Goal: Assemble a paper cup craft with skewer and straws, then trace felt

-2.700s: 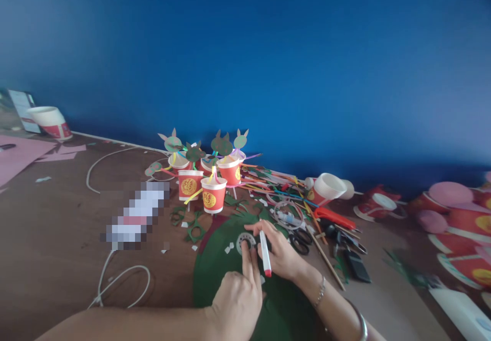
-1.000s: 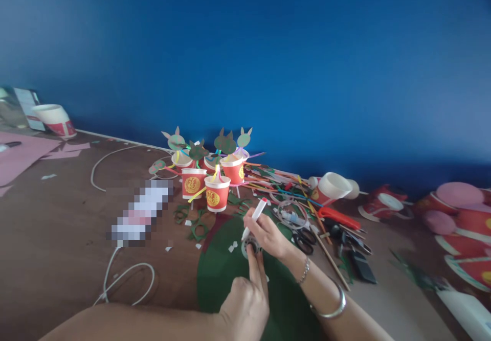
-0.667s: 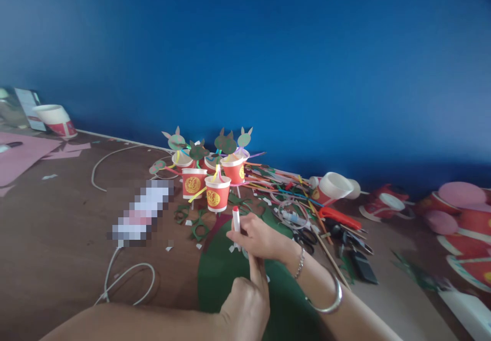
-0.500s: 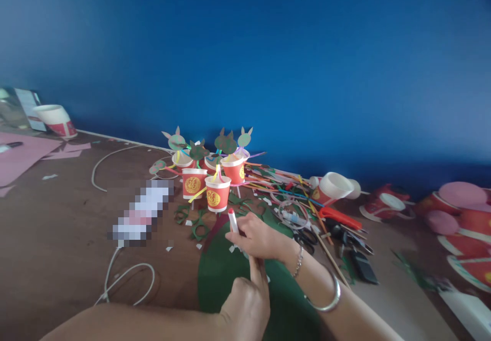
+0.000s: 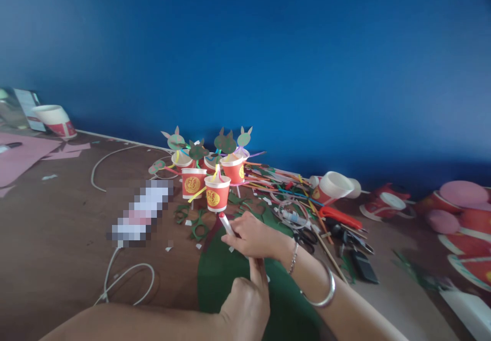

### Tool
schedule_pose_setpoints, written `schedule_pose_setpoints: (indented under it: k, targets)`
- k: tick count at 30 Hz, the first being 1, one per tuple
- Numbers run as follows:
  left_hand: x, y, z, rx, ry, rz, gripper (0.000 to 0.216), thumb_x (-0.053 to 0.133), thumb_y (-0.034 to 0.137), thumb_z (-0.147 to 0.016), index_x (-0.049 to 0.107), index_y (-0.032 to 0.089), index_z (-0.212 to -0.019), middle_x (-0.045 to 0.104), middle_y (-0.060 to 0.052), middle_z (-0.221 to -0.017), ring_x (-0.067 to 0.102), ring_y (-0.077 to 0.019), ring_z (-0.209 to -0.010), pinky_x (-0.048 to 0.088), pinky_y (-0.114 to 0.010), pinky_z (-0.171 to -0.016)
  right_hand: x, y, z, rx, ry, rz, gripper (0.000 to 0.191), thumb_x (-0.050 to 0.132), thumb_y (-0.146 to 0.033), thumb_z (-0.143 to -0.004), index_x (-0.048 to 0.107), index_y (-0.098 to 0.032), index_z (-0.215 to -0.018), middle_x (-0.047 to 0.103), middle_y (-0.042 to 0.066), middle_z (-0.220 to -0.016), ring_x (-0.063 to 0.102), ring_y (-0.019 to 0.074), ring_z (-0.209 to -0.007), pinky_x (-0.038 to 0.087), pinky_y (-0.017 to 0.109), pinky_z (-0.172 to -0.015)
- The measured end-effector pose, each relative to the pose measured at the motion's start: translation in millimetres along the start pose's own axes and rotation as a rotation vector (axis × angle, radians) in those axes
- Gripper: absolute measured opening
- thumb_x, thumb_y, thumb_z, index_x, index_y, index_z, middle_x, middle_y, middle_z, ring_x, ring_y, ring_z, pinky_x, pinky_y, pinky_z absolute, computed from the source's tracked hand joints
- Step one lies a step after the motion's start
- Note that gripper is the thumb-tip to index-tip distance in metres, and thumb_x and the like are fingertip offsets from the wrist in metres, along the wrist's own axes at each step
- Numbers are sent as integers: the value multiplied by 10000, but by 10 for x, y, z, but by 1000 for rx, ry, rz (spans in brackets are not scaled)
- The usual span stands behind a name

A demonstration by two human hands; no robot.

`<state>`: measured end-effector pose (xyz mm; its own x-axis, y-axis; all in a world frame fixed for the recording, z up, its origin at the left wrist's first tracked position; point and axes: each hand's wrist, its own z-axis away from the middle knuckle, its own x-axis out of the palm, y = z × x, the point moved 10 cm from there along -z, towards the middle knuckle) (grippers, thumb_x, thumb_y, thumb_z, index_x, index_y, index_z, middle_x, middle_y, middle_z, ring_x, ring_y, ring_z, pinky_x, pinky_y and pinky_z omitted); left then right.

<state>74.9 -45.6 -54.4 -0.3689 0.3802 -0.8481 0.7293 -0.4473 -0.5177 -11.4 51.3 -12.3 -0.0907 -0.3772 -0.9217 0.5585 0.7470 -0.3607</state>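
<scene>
My right hand (image 5: 253,235) is closed around a white marker (image 5: 227,225) with a red end, which tilts up and left. Its tip is hidden under the hand. Dark green paper (image 5: 222,279) lies flat beneath both hands. My left hand (image 5: 247,300) points forward with its index finger stretched onto the paper, the fingertip partly covered by the right hand; the other fingers are curled. Just ahead stands a red paper cup (image 5: 218,196) with a gold emblem and colored strips. Other such cups (image 5: 194,183) behind it carry eared green paper heads (image 5: 198,150).
A phone-like blurred object (image 5: 143,213) with a white cable (image 5: 130,267) lies left. To the right are colored sticks (image 5: 268,177), black scissors (image 5: 307,239), an orange-handled tool (image 5: 339,217) and tipped cups (image 5: 332,187). Pink paper (image 5: 23,154) lies far left. A blue wall (image 5: 245,60) rises behind.
My right hand has shifted slightly left with the marker, whose red end now leans further left, nearer the front cup. My left hand has stayed in place.
</scene>
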Motion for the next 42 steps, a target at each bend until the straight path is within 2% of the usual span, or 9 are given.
schedule_pose_setpoints:
  k: [9,12,17,22,24,33,38,42]
  targets:
    - [-83,-111,-2,-59,25,4,429,468,274,-879,570,55,-1234,602,-334,-1127,476,-74,-336,377,-191,-304,-31,114,-51,49,31,-116,321,439,-328,-911,520,-173,-641,584,14,-651,527,145,-667,334,315,-800]
    - [-80,-120,1,-86,32,21,438,479,251,-860,566,43,-1236,591,-342,-1137,488,-80,-341,378,-197,-307,-71,152,-49,71,51,-144,319,449,-315,-904,496,-177,-621,558,3,-615,522,140,-644,344,294,-759]
    - [-100,-87,9,-75,69,78,473,478,216,-825,552,13,-1246,562,-341,-1188,596,-159,-459,375,-209,-309,-115,244,-33,119,83,-219,316,443,-320,-903,468,-183,-619,530,-7,-583,513,131,-605,343,259,-640]
    - [-161,-131,21,-124,158,66,459,502,186,-779,603,10,-1190,601,-327,-1143,668,-269,-654,389,-215,-326,-115,399,-4,175,130,-280,281,460,-332,-891,495,-179,-658,538,-8,-578,520,126,-588,346,238,-595]
    - [-175,-139,31,-133,180,57,452,502,193,-779,613,25,-1183,608,-315,-1143,670,-284,-687,387,-218,-325,-92,459,19,190,144,-331,276,463,-344,-888,518,-176,-677,557,-4,-588,529,126,-590,353,228,-582]
    - [-130,-117,32,-91,116,26,470,502,240,-822,570,24,-1234,581,-345,-1160,620,-194,-525,386,-220,-328,-96,625,129,212,271,-434,285,449,-337,-886,504,-176,-658,568,-3,-605,533,124,-592,391,221,-578]
    - [-152,-144,27,-97,111,4,460,534,257,-824,579,34,-1223,603,-335,-1131,610,-176,-504,379,-208,-325,-98,677,174,193,329,-442,288,439,-339,-893,484,-180,-658,540,-20,-591,514,115,-571,389,226,-581]
    - [-122,-126,31,-94,96,-13,469,531,293,-835,575,43,-1229,588,-331,-1161,553,-123,-427,377,-206,-322,-94,770,254,210,402,-481,293,426,-357,-901,465,-185,-666,512,-27,-594,500,116,-585,390,230,-589]
